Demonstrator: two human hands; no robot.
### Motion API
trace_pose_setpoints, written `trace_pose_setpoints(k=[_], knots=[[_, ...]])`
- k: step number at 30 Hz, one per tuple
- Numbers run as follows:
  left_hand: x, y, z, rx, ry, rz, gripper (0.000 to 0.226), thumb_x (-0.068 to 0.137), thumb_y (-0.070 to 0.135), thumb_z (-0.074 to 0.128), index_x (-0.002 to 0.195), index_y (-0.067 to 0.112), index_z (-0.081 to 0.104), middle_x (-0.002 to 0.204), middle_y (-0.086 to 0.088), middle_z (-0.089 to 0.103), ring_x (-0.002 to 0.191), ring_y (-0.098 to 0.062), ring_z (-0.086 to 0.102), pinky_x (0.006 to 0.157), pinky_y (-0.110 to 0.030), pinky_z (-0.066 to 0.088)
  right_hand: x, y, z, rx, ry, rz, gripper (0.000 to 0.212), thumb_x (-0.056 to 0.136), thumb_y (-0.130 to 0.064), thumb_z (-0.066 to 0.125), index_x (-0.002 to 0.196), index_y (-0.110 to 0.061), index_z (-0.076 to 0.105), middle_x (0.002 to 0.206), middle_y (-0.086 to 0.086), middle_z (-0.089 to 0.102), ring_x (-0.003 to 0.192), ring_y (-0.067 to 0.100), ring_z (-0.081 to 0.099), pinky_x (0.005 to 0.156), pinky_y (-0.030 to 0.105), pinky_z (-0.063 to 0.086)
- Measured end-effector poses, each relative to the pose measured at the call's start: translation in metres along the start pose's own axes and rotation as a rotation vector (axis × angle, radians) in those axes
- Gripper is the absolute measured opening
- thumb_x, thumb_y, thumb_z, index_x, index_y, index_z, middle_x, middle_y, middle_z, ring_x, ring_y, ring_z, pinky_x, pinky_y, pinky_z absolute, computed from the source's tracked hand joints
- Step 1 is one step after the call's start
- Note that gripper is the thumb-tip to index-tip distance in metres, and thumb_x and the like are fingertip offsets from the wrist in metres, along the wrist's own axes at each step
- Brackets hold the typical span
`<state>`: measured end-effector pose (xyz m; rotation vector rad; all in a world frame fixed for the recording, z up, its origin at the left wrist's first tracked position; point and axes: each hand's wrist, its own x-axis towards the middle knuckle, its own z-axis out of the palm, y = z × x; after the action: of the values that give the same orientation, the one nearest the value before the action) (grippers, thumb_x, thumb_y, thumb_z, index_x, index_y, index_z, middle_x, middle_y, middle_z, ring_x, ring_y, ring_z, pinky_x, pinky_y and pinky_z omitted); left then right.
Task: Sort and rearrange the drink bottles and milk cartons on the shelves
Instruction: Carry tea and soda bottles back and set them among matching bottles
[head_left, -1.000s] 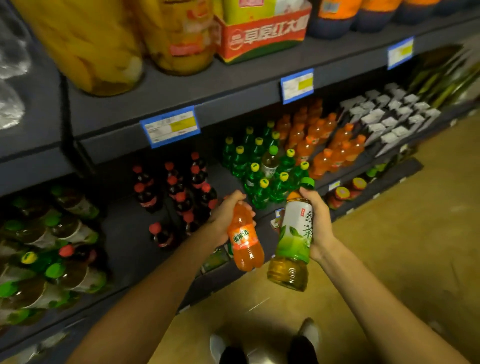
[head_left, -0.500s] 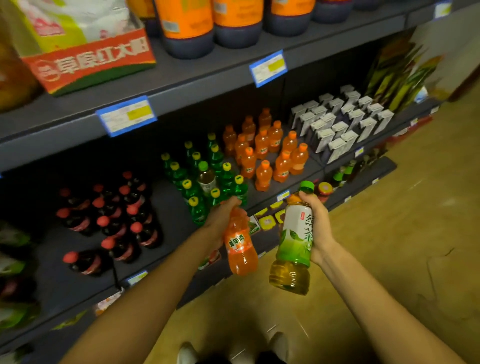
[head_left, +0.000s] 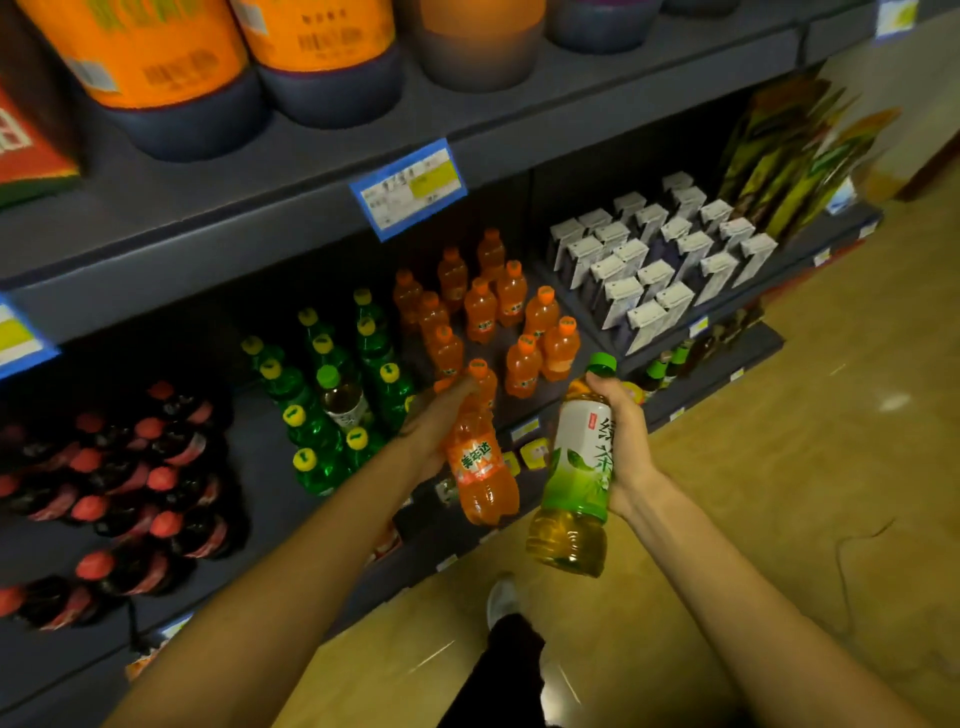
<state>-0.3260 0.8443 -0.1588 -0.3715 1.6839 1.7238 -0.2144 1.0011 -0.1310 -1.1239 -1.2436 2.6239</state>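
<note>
Hands in front of shelf (head_left: 519, 415) — left hand (head_left: 431, 431) gripping orange soda bottle (head_left: 480, 462), right hand (head_left: 623, 441) gripping green tea bottle (head_left: 576, 467), fingers wrapping round each.

Head-worn view, down onto shelves (head_left: 291, 519)

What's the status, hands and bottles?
Left hand grips orange soda bottle. Right hand grips green tea bottle. Both held off the shelf, near the orange soda group. Nothing in the way.

Bare forearms, no sleeves or wristwear on left hand (head_left: 434, 431) or right hand (head_left: 626, 441). Dark trouser leg (head_left: 498, 670) at 6 o'clock. Pale shoe (head_left: 503, 597) just above.
</note>
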Motion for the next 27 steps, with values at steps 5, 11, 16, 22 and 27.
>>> trace_pose_setpoints(k=[5,11,16,22,27], knots=[[0.047,0.027,0.013,-0.096,0.090,0.025,0.078,0.065,0.049,0.074,0.130,0.012,0.053,0.109,-0.014,0.069,0.094,-0.030,0.070,0.086,-0.051,0.056,0.047,-0.032,0.004,-0.014,-0.039,0.044,0.039,0.089,-0.044,0.054,0.070,-0.011,0.060,0.059,0.007,0.057,0.049,0.020,0.054,0.052,0.025,0.046],[0.070,0.063,0.029,-0.176,0.199,0.152,0.019,0.088,0.037,0.066,0.097,0.028,0.053,0.109,-0.008,0.066,0.103,-0.025,0.064,0.098,-0.045,0.050,0.088,-0.053,0.011,0.014,-0.079,0.081,0.038,0.083,-0.048,0.058,0.076,-0.012,0.063,0.063,0.008,0.061,0.052,0.021,0.057,0.052,0.025,0.049],[0.089,0.091,0.041,-0.219,0.386,0.301,0.031,0.087,0.032,0.071,0.105,0.027,0.048,0.124,-0.003,0.060,0.117,-0.020,0.057,0.106,-0.038,0.044,0.114,-0.068,0.013,-0.016,-0.138,0.121,0.040,0.087,-0.046,0.056,0.074,-0.009,0.063,0.061,0.008,0.061,0.050,0.021,0.058,0.052,0.024,0.050],[0.108,0.111,0.064,-0.172,0.422,0.473,0.049,0.090,0.019,0.068,0.134,0.010,0.048,0.129,0.000,0.055,0.128,-0.017,0.050,0.097,-0.021,0.039,0.142,-0.084,0.010,-0.056,-0.176,0.161,0.036,0.081,-0.048,0.060,0.077,-0.012,0.061,0.071,0.008,0.055,0.055,0.022,0.056,0.053,0.027,0.051],[0.131,0.111,0.080,0.133,0.438,0.571,0.055,0.083,0.030,0.076,0.131,0.016,0.053,0.126,0.004,0.058,0.118,-0.009,0.052,0.106,-0.023,0.038,0.170,-0.095,-0.003,-0.106,-0.215,0.152,0.045,0.072,-0.052,0.069,0.075,-0.008,0.065,0.073,0.014,0.057,0.061,0.028,0.055,0.062,0.035,0.046]])
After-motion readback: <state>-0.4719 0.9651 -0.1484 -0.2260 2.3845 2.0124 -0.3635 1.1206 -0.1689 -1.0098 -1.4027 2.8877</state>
